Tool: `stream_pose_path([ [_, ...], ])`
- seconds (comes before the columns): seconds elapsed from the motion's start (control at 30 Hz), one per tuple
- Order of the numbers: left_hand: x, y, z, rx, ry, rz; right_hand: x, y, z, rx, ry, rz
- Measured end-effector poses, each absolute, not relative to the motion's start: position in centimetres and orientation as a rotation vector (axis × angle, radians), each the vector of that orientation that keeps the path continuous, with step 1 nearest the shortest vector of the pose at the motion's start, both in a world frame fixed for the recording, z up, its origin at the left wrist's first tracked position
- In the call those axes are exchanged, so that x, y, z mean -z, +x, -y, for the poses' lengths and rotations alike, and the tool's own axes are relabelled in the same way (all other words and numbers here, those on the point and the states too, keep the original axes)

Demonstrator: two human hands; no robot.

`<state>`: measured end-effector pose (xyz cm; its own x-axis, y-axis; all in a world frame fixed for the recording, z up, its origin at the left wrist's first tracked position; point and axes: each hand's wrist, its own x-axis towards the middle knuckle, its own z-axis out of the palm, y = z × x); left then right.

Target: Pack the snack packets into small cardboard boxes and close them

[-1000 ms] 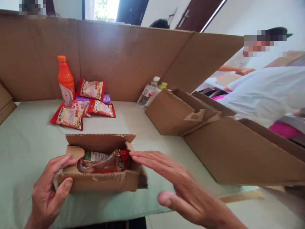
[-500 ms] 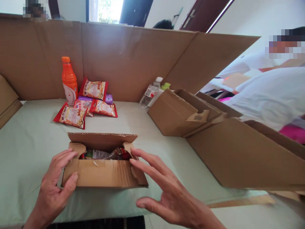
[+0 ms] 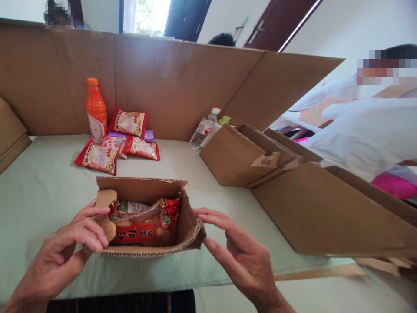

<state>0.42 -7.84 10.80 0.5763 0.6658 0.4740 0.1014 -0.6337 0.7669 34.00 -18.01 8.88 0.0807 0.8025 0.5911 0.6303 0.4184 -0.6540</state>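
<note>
A small open cardboard box (image 3: pixel 141 186) stands on the cloth in front of me, its back flap upright. Inside lies a red and clear snack packet (image 3: pixel 143 232), and behind it is a part-hidden packet with a green and white label (image 3: pixel 132 207). My left hand (image 3: pixel 70 243) is closed on the box's left end, fingers over the small side flap (image 3: pixel 106 198) and thumb outside the front. At the right end, my right hand (image 3: pixel 239 254) has its fingertips and thumb on the folded-out side flap, holding the box there.
An orange bottle (image 3: pixel 97 113) stands behind several red snack packets (image 3: pixel 97 158) and a purple pack (image 3: pixel 149 135). A clear water bottle (image 3: pixel 204 129) leans near open cardboard boxes (image 3: pixel 293 208) at the right. A cardboard wall (image 3: pixel 182 82) runs along the back; a person in white (image 3: pixel 368 130) is beyond.
The front and right flaps have swung outward, baring the red packet inside. My left fingers have come over the left flap; my right hand has moved to the box's outer right side.
</note>
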Motion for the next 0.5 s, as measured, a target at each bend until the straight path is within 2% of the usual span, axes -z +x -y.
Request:
stream_pose_path([
  [0.13, -11.0, 0.1, 7.6, -0.862, 2.168, -0.543, -9.8, 34.2, 17.1, -0.239, -1.281, 1.676],
  [0.3, -11.2, 0.1, 8.2, -0.842, 2.273, -0.565, -10.4, 34.2, 16.2, -0.244, -1.294, 1.772],
  [0.5, -11.8, -0.7, 8.4, -0.558, 2.527, -0.52, -10.5, 33.9, 15.6, -0.249, -1.355, 1.805],
])
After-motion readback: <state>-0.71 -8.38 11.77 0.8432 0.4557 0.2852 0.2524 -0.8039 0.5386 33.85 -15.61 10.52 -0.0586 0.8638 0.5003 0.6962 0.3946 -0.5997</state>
